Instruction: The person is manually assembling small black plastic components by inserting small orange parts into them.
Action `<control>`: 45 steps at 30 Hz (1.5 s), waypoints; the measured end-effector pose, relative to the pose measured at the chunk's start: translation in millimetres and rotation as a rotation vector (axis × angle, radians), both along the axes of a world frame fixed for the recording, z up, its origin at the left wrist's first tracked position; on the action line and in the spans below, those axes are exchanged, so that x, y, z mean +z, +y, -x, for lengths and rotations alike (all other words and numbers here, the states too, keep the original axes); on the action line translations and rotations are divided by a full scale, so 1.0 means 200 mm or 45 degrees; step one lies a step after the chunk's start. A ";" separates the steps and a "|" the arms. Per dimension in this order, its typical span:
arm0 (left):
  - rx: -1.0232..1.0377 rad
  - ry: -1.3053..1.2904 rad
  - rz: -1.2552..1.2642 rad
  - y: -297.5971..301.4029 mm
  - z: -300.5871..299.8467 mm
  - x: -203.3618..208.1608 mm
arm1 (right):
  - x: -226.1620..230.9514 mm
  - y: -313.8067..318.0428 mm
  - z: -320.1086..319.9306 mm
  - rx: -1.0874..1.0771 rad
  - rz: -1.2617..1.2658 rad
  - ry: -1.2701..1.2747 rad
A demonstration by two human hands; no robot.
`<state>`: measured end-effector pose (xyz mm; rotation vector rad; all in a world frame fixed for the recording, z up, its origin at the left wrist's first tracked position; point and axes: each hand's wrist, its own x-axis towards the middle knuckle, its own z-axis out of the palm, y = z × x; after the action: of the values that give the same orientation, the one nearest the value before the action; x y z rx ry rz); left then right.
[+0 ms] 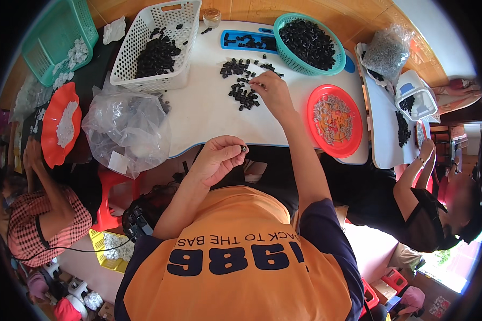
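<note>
Left hand pinching, right hand outstretched.
Left thumb and forefinger hold a black piece; right fingers bend over loose black pieces, grip unclear.

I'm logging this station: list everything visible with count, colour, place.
Main table: one, white, centre
Loose pieces: many, black, heaped mid-table
Tray: one, blue, table's far edge
Round basket: one, green, right of tray
Plate: one, red, table's right
Rectangular basket: one, white, table's far left
Loose bag: one, clear, table's near left
Container: one, clear, table's far edge
Scalloped bowl: one, red-orange, left of loose bag
Corner basket: one, green, upper left
Filled bag: one, clear, grey contents, upper right
Crate: one, yellow, lower left
Co-workers: at least two, checked or black clothing, either side
Left hand: one, bare, near table edge, pinching a black piece
Right hand: one, bare, at the heap
</note>
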<state>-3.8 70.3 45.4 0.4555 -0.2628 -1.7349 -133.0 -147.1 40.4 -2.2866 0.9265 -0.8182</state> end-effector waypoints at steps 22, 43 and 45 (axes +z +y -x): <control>0.318 -0.128 -0.033 -0.05 -0.07 0.08 | 0.28 0.44 0.09 0.086 -1.006 -0.627; 0.413 -0.497 -0.032 -0.05 0.02 0.16 | 0.34 0.75 0.14 -0.065 -0.674 -0.467; 0.382 -0.465 -0.041 -0.04 0.02 0.16 | 0.33 0.75 0.14 -0.064 -0.671 -0.472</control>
<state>-7.7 61.5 77.8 0.7958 -0.4052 -1.3585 -160.6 3.1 106.4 -1.6022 0.8986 -0.8594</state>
